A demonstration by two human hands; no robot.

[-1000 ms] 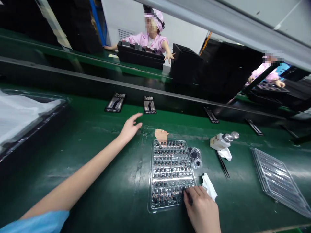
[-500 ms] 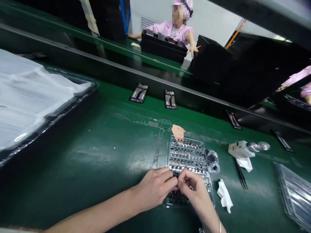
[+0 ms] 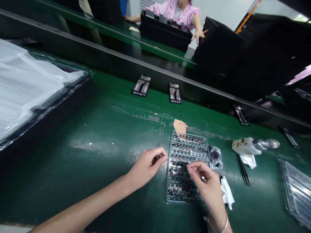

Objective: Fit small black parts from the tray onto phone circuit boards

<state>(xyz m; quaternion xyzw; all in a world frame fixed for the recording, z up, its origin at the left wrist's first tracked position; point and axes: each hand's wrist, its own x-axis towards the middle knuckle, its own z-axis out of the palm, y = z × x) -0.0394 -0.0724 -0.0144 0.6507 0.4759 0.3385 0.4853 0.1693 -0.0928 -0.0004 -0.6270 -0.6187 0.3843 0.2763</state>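
Observation:
A clear plastic tray [image 3: 167,194] lies on the green bench, its rows filled with small dark electronic parts [image 3: 177,170]. My left hand [image 3: 148,166] hovers just left of the tray's edge, thumb and fingertips pinched together. Over the tray's right half is my right hand [image 3: 206,179], also in a pinch, covering some of the rows. Whatever either pinch may hold is too small to make out. A bracelet circles my right wrist.
Phone frames [image 3: 141,85] lie along the back rail. To the right are a pump bottle [image 3: 245,146], black tweezers [image 3: 244,171], a white wipe [image 3: 227,192] and stacked clear trays [image 3: 295,191]. A large covered tray [image 3: 36,87] occupies the left. A person in pink [image 3: 167,13] works opposite.
My hands, together over the tray before, have parted: the left has moved left off the tray, the right slightly right. The camera view has shifted a little.

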